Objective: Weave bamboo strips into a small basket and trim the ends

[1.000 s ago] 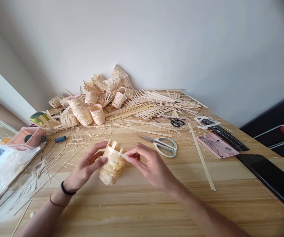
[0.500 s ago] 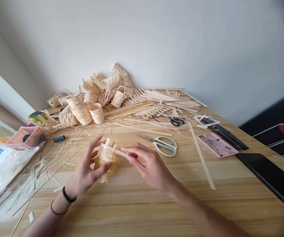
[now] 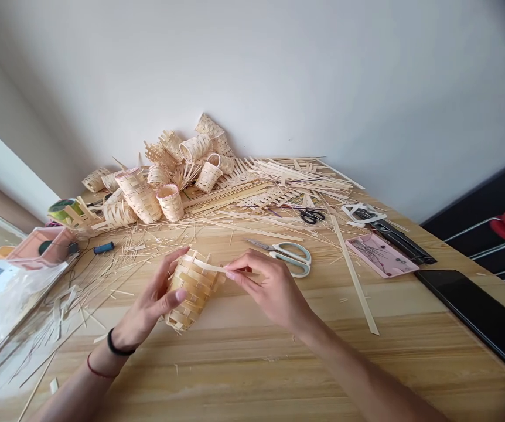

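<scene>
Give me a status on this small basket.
Done: the woven sides of the basket are in place. In hand: the left hand holds it, the right hand pinches a thin strip along the rim. Left: upright ends poke above the rim, and no handle shows, unlike the handled basket in the pile.

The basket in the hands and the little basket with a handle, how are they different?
The basket in the hands has strip ends poking up at its top, but the handled basket has a neat rim. The handled basket has a curved hoop on top, and the held basket shows none. The left hand grips the held basket, while the handled basket sits in a heap of baskets. Both are woven from pale strips.
</scene>
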Demonstrator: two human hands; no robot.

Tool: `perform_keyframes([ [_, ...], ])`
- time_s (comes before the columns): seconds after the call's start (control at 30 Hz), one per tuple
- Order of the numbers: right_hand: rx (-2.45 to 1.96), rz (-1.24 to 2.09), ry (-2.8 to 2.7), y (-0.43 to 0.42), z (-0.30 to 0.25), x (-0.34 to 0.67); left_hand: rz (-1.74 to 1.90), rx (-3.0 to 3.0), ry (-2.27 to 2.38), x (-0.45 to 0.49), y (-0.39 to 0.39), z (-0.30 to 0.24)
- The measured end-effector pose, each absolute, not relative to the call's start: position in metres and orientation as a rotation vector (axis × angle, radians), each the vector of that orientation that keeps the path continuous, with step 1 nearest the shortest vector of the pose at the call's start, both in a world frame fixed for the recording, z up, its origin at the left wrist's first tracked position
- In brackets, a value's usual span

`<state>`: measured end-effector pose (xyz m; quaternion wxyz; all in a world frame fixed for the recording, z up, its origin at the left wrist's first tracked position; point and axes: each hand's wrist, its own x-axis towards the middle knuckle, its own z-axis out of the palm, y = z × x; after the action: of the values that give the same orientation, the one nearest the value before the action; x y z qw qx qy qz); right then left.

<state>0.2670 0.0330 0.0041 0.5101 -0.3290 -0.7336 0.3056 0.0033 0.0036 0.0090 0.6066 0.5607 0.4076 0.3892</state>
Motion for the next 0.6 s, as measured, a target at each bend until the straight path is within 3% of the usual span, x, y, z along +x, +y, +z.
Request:
perform_keyframes([
  [0.37, -0.685, 0.781, -1.788, 0.037, 0.006, 0.273, 0.798, 1.505, 0.958, -0.004, 0.007, 0.016],
  [0.6, -0.681, 0.802, -1.825, 0.033, 0.009, 0.273, 0.91, 1.263, 0.916, 0.001, 0.003, 0.018],
])
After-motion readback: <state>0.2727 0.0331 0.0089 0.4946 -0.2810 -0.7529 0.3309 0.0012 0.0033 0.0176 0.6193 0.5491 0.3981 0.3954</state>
